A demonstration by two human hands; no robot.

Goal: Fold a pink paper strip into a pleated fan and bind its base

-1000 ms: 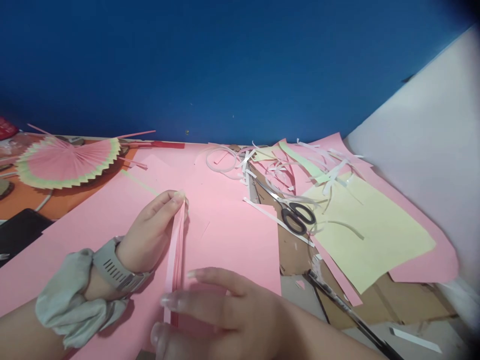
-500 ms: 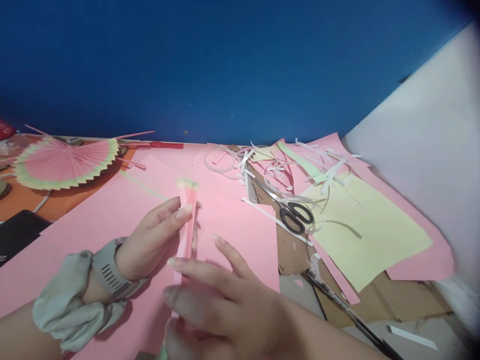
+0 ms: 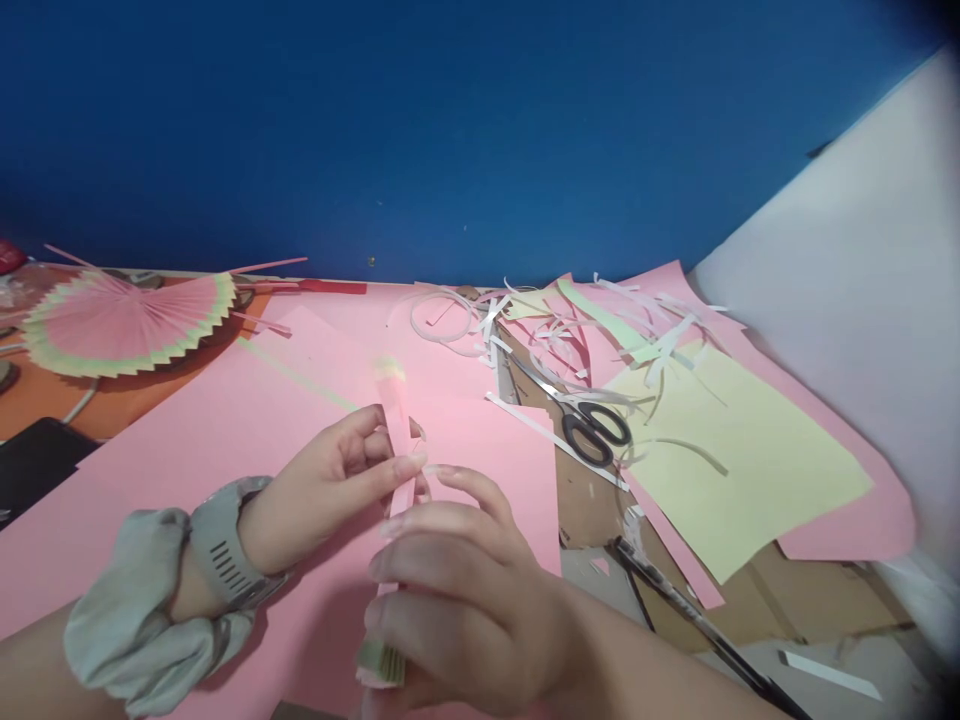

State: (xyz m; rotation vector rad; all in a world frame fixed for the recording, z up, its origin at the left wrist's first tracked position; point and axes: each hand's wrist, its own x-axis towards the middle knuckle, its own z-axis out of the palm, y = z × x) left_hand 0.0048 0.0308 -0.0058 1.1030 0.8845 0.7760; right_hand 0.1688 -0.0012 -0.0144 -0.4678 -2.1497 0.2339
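A pink paper strip, pleated into a narrow stack [image 3: 395, 408] with yellow-green ends, stands lengthwise in front of me. My left hand [image 3: 330, 490] is closed on its middle, thumb on the near face and fingers behind. Around the lower part, my right hand [image 3: 480, 600] curls its fingers, hiding much of the strip; the fingers are somewhat blurred. Below them the folded green edge shows. Under both hands lie large pink paper sheets [image 3: 187, 440]. A watch [image 3: 229, 545] and a grey-green scrunchie [image 3: 142, 610] are on my left wrist.
An opened pleated pink fan [image 3: 131, 325] with a green border lies at the left on an orange surface, near a dark phone-like object [image 3: 45, 465]. To the right are scissors [image 3: 592, 430], paper scraps [image 3: 555, 340], a yellow sheet [image 3: 742, 460] and a black pen-like stick [image 3: 697, 625].
Both hands and the pleated paper have shifted a little to the right. My left hand now grips lower on the strip, and my right fingers have curled closer around its lower part.
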